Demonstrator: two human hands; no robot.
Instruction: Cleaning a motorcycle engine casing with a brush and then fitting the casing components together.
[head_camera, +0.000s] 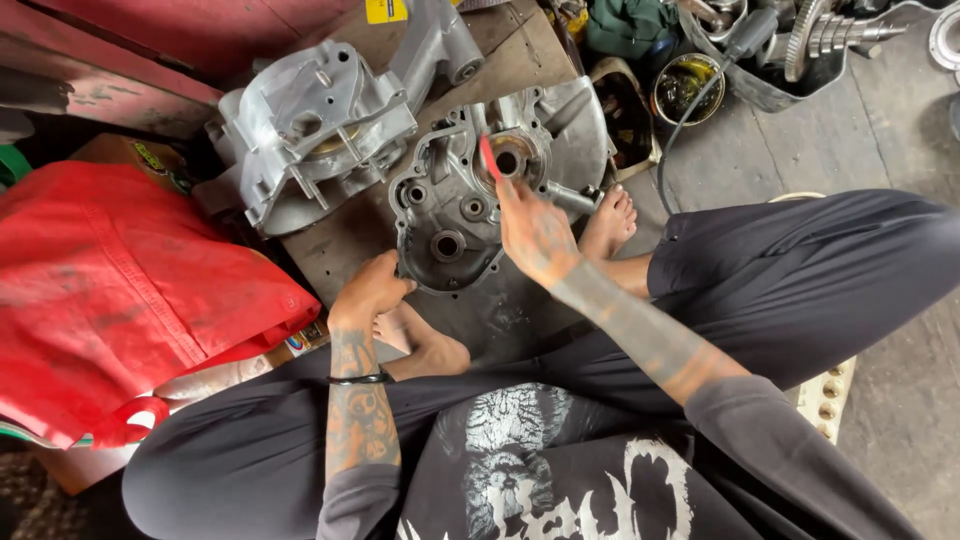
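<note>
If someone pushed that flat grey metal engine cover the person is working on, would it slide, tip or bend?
The engine cover looks like thick cast metal, so probably rigid and heavy for its size. It lies flat and wide on the board, so tipping or rolling seems unlikely. The left hand grips its edge while the right hand holds a red tool, suggesting it may shift if unbraced.

Illumination is soft, even daylight without a visible source. Shadows are diffuse, darkest in the upper-left corner. Mild sheen appears on the silver cast-metal engine casing half (470, 205). The thin red tool (489, 158) shows motion blur. Wide-angle distortion curves the frame edges. The red fabric bag (120, 270) appears saturated; the centre is sharp.
</note>
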